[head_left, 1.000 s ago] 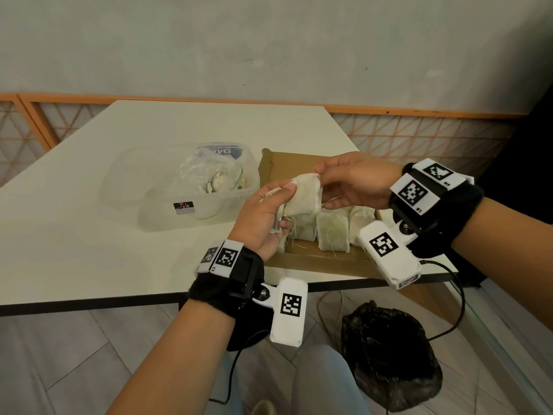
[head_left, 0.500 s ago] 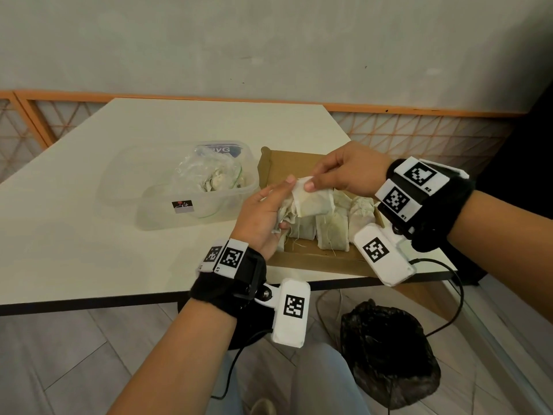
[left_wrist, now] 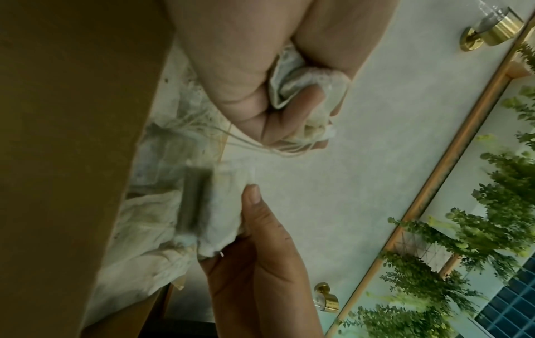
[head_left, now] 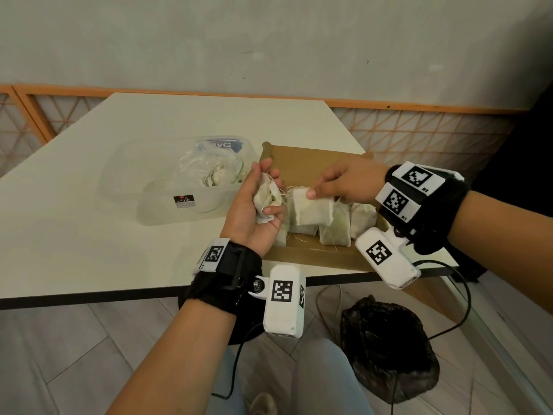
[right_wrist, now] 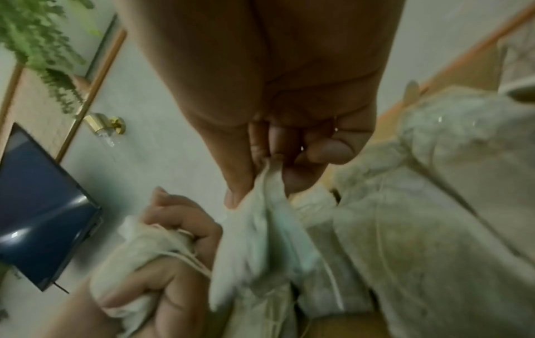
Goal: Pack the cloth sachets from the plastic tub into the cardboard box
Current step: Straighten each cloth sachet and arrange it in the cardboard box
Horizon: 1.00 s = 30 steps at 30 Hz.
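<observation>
My left hand (head_left: 263, 202) is palm up beside the cardboard box (head_left: 302, 157), its fingers curled round a bunch of crumpled cloth sachets (head_left: 267, 199), also seen in the left wrist view (left_wrist: 301, 75). My right hand (head_left: 326, 187) pinches the top edge of one white sachet (head_left: 311, 209) by thumb and fingers, holding it over the row of sachets (head_left: 335, 229) standing in the box's near side. In the right wrist view the pinched sachet (right_wrist: 260, 219) hangs below the fingers. The clear plastic tub (head_left: 167, 187) sits left of the box.
A crumpled clear bag (head_left: 209, 172) with a few pale items lies inside the tub. The white table (head_left: 89, 205) ends just in front of the box. Under the table edge sit a black bag (head_left: 386, 348) and cables on the floor.
The right hand pulled one sachet away from the left hand's bunch and lowered it toward the row in the box. The left hand turned palm up, keeping the other sachets.
</observation>
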Each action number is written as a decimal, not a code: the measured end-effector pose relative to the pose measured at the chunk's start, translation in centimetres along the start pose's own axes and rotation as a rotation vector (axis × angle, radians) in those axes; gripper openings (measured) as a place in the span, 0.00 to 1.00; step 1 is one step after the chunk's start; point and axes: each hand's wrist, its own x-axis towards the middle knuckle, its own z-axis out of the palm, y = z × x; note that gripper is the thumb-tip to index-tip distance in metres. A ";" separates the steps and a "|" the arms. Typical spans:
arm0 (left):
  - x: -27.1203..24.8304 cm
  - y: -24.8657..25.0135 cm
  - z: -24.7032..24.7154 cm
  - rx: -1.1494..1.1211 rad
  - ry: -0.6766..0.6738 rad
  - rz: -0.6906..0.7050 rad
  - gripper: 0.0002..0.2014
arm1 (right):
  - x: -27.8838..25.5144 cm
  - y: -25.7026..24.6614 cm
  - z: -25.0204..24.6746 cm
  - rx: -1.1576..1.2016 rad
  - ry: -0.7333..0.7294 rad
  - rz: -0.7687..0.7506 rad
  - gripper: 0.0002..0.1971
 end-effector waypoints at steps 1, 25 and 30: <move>0.0 0.0 0.0 -0.001 -0.003 -0.003 0.07 | 0.1 -0.2 0.3 0.037 -0.058 0.015 0.09; 0.2 -0.1 -0.2 0.008 0.050 -0.037 0.08 | -1.6 -1.8 2.4 -0.186 -0.142 -0.012 0.05; 0.2 -0.1 -0.1 -0.028 0.098 -0.046 0.10 | -1.3 -0.9 3.7 -0.175 -0.146 0.020 0.09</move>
